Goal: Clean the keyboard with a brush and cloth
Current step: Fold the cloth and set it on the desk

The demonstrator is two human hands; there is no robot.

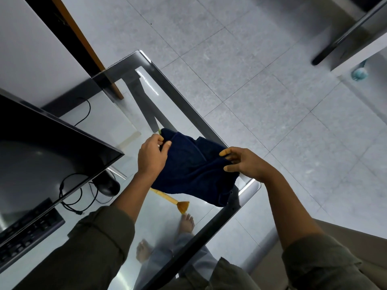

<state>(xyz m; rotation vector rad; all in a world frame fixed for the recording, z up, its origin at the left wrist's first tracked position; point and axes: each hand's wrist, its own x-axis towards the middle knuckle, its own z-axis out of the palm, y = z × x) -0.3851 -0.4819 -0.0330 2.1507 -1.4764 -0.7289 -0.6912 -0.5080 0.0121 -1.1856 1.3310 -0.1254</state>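
A dark blue cloth [194,170] hangs above the glass table, held by both hands. My left hand [151,154] pinches its upper left edge. My right hand [243,162] grips its right edge with thumb and fingers. Under the cloth a brush [178,203] with a pale wooden handle and tan bristles lies on the glass; part of its handle is hidden by the cloth. The black keyboard [27,233] lies at the lower left, partly covered by the monitor.
A large black monitor [46,155] stands at left, with a black mouse [109,187] and cables beside it. The glass table [184,101] has a metal frame; its right edge runs close under the cloth. Grey tiled floor lies beyond, with my bare feet visible through the glass.
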